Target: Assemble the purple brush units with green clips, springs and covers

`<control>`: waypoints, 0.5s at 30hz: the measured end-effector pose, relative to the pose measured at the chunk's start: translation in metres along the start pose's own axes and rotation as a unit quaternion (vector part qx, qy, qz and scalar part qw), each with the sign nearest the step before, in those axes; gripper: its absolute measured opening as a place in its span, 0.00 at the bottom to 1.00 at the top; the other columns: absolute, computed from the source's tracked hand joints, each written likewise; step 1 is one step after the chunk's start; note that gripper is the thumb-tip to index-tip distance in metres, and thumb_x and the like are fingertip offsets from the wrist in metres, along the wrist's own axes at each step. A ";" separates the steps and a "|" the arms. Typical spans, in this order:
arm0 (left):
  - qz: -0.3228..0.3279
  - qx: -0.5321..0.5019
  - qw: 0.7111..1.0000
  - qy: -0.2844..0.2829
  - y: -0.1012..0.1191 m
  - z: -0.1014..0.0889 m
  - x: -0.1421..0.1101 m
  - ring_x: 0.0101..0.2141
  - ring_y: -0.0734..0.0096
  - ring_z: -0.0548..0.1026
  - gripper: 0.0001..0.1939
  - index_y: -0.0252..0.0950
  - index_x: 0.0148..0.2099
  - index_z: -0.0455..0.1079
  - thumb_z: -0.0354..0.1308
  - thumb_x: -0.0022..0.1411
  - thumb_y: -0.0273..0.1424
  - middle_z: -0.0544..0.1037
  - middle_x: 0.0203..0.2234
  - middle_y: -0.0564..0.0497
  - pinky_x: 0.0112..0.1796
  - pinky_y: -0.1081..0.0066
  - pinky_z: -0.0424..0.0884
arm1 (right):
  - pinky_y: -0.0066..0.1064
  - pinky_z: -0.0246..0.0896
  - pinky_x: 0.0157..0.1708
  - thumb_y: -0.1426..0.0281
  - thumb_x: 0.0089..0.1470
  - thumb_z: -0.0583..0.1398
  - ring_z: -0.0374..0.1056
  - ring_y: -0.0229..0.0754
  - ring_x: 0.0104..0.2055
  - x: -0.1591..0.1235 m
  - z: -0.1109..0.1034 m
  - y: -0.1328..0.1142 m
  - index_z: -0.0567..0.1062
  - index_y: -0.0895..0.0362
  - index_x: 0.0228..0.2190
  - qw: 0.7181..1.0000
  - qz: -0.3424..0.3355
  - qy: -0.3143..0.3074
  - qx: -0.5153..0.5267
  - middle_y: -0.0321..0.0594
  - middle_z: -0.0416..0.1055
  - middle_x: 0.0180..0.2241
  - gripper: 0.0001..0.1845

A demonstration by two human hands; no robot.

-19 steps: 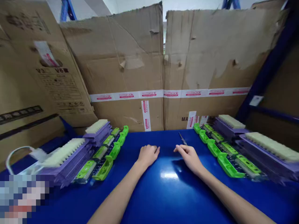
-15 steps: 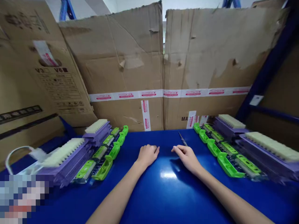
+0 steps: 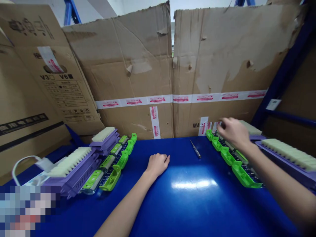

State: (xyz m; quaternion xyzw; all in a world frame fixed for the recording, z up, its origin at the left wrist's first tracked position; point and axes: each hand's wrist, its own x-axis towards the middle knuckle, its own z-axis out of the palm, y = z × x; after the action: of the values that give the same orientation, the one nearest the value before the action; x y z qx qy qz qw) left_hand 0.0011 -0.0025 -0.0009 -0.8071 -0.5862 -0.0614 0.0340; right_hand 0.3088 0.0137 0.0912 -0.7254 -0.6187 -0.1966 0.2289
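My left hand (image 3: pixel 158 164) rests on the blue tabletop (image 3: pixel 172 210) with its fingers curled in and nothing visible in them. My right hand (image 3: pixel 233 132) hovers over the far end of the right-hand row, its fingers bent and smeared by motion; whatever they may touch is hidden. Below it runs a line of bright green plastic shells (image 3: pixel 227 156), open side up. Beside these are clear parts with green tops (image 3: pixel 242 157), partly covered by my hand and forearm. A slim screwdriver-like tool (image 3: pixel 196 149) with a see-through handle lies between my hands.
Purple trays with cream ridged blocks (image 3: pixel 287 153) stand at the right edge. Similar purple trays (image 3: pixel 74 171), green-topped clear parts (image 3: pixel 107 161) and green shells (image 3: pixel 122 159) line the left. A white cable (image 3: pixel 22 158) lies far left. Cardboard sheets (image 3: pixel 133 72) wall off the back.
My right hand has moved from the middle of the table, near the slim tool, right and away to the far end of the right row. My left hand has stayed nearly still.
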 end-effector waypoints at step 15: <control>-0.001 -0.010 1.000 0.002 0.000 0.002 0.000 0.35 0.56 0.78 0.24 0.37 0.35 0.76 0.39 0.67 0.39 0.79 0.31 0.43 0.34 0.63 0.69 | 0.50 0.50 0.42 0.51 0.52 0.57 0.58 0.63 0.55 0.051 0.025 0.092 0.61 0.58 0.57 0.923 0.295 -0.241 -0.061 0.66 0.62 0.52 0.37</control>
State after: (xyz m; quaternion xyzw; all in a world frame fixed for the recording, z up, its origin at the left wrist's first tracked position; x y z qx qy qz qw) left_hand 0.0016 -0.0023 -0.0029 -0.8066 -0.5865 -0.0687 0.0269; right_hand 0.4072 0.0572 0.0916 -0.9129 -0.4004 0.0235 0.0760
